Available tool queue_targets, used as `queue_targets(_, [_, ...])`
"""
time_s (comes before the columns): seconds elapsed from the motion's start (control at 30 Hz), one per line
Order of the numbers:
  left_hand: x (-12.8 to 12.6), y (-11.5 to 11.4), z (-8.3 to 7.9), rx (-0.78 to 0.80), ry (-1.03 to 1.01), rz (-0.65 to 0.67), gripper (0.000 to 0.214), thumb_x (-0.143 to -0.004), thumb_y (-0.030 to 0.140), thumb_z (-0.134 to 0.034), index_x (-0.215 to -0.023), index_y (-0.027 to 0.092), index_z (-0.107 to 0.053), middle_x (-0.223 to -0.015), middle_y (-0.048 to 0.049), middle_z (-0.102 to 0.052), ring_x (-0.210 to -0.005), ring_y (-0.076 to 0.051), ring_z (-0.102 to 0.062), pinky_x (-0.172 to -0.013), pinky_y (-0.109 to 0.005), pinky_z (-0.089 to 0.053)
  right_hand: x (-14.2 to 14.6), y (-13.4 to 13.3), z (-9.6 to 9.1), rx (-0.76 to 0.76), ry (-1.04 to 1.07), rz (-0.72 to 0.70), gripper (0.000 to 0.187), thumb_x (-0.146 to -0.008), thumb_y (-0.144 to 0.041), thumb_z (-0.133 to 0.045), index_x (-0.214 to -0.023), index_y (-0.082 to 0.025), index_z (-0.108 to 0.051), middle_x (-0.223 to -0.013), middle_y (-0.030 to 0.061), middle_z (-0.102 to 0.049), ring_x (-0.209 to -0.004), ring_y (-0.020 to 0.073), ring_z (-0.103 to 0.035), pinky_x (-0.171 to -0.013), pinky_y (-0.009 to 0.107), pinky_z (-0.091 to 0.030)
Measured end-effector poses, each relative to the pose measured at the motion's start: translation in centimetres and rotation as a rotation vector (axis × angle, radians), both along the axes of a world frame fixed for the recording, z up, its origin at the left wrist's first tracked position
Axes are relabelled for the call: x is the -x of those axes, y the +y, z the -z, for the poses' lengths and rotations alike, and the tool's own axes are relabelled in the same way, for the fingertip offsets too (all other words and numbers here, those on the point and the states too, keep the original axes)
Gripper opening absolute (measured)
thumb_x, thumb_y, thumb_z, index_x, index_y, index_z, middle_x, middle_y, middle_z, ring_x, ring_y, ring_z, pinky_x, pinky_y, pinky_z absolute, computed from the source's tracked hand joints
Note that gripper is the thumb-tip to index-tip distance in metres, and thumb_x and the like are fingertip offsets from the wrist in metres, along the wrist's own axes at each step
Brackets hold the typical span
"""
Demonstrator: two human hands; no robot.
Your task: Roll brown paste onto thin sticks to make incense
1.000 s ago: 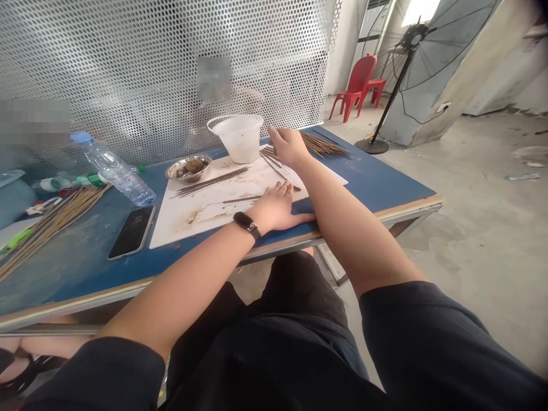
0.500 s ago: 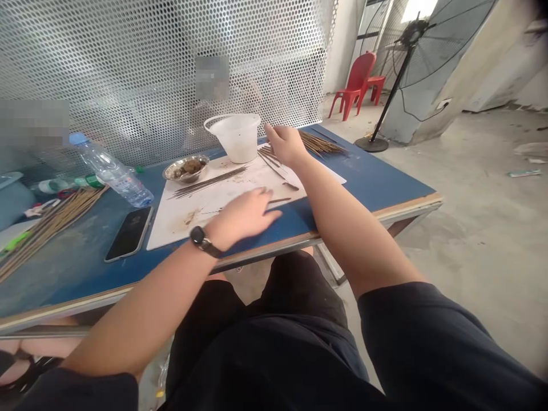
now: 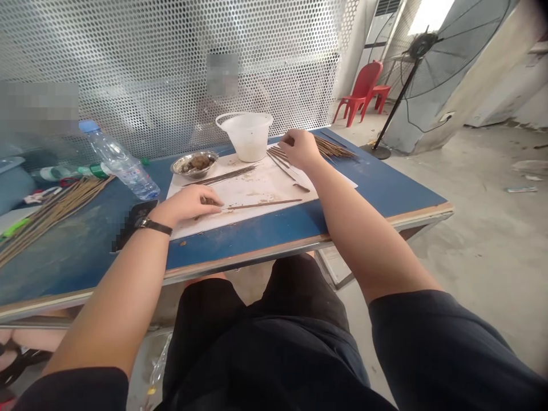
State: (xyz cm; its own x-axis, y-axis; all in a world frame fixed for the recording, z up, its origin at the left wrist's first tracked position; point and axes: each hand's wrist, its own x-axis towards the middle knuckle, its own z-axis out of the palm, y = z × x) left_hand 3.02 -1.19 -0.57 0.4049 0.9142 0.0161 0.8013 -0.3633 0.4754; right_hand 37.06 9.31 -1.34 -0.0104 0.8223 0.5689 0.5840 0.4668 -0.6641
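Note:
My left hand (image 3: 190, 204), with a dark watch strap at its wrist, is at the left side of the white board (image 3: 268, 182). Its thumb and forefinger close around the thin left end of a brown incense stick (image 3: 268, 204) that lies along the board's near edge. My right hand (image 3: 302, 149) hovers over the board's far right part, fingers curled together; whatever is in them is hidden. Beneath it lie several loose brown sticks (image 3: 280, 155) and a dark flat-bladed tool (image 3: 300, 187). A bundle of coated sticks (image 3: 334, 148) is just beyond it.
Behind the board's middle stands a white plastic bucket (image 3: 250, 137); left of it are a metal bowl with brown paste (image 3: 199, 164) and thin dark sticks (image 3: 226, 176). A water bottle (image 3: 124, 162), a phone (image 3: 128, 228) and more sticks (image 3: 60, 214) occupy the left. A perforated metal screen (image 3: 162, 74) rises behind.
My left hand has slid left along the stick to its thin end, uncovering the stick. My right hand stays near the loose sticks, its fingers still curled. The view has shifted slightly.

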Motion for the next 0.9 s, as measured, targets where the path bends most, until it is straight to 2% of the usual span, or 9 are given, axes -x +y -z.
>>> queue_targets(0.17, [-0.6,-0.3,0.2,0.019,-0.065,0.011,0.022,-0.075,0.046,-0.086,-0.078,0.025,-0.082,-0.088,-0.0084,-0.077,-0.073,-0.024,-0.064,-0.065,-0.033,-0.047,0.0,-0.6,0.1,0.048,0.017,0.011,0.012,-0.078,-0.013,-0.067,-0.074,-0.021,-0.06,-0.074,0.0023,-0.06,-0.077,0.0206,-0.057,-0.075,0.038,-0.045])
queue_targets(0.3, [-0.4,-0.3,0.5,0.007,-0.038,-0.012,0.02,-0.08,0.043,-0.081,-0.083,0.023,-0.079,-0.085,-0.0093,-0.076,-0.067,-0.024,-0.062,-0.061,-0.032,-0.042,0.0,-1.1,0.0,0.097,-0.012,0.024,0.01,-0.08,-0.016,-0.068,-0.074,-0.02,-0.06,-0.074,0.0027,-0.061,-0.073,0.019,-0.056,-0.071,0.037,-0.044])
queue_targets(0.43, [1.0,0.1,0.9,0.106,-0.126,-0.107,0.02,-0.084,0.041,-0.079,-0.088,0.022,-0.076,-0.066,-0.0051,-0.068,-0.053,-0.021,-0.056,-0.055,-0.031,-0.038,-0.1,-1.1,0.2,0.094,-0.009,0.02,0.009,-0.08,-0.018,-0.069,-0.074,-0.019,-0.062,-0.072,0.0023,-0.062,-0.071,0.0179,-0.055,-0.07,0.036,-0.042])
queue_targets(0.57, [2.3,0.5,1.0,0.076,-0.244,-0.168,0.021,-0.079,0.04,-0.084,-0.086,0.022,-0.075,-0.078,-0.0056,-0.072,-0.065,-0.021,-0.061,-0.058,-0.028,-0.04,-0.2,-1.4,0.2,0.102,-0.002,0.022,0.01,-0.079,-0.02,-0.069,-0.071,-0.02,-0.062,-0.067,0.001,-0.059,-0.068,0.0171,-0.052,-0.068,0.035,-0.041])
queue_targets(0.7, [2.6,0.8,1.0,0.064,-0.244,-0.209,0.024,-0.084,0.044,-0.082,-0.088,0.021,-0.074,-0.069,-0.0027,-0.062,-0.06,-0.019,-0.054,-0.06,-0.03,-0.039,-0.2,-1.8,0.0,0.069,0.051,0.076,0.014,-0.081,-0.024,-0.068,-0.07,-0.021,-0.061,-0.064,-0.0001,-0.057,-0.064,0.0165,-0.05,-0.066,0.035,-0.04])
queue_targets(0.8, [2.6,0.8,1.2,0.129,-0.387,-0.157,0.026,-0.086,0.045,-0.082,-0.089,0.022,-0.069,-0.065,0.0004,-0.054,-0.058,-0.017,-0.048,-0.061,-0.031,-0.04,-0.1,-2.1,0.0,0.079,0.103,0.112,0.022,-0.083,-0.028,-0.069,-0.066,-0.023,-0.056,-0.06,-0.0011,-0.055,-0.061,0.0159,-0.048,-0.064,0.035,-0.039])
queue_targets(0.9, [2.3,0.6,1.2,0.213,-0.649,-0.078,0.031,-0.084,0.043,-0.085,-0.083,0.02,-0.064,-0.069,0.0016,-0.047,-0.06,-0.014,-0.044,-0.064,-0.032,-0.043,0.1,-2.2,0.2,0.112,0.11,0.122,0.032,-0.083,-0.032,-0.073,-0.062,-0.024,-0.05,-0.058,-0.0012,-0.055,-0.06,0.0157,-0.048,-0.062,0.034,-0.039])
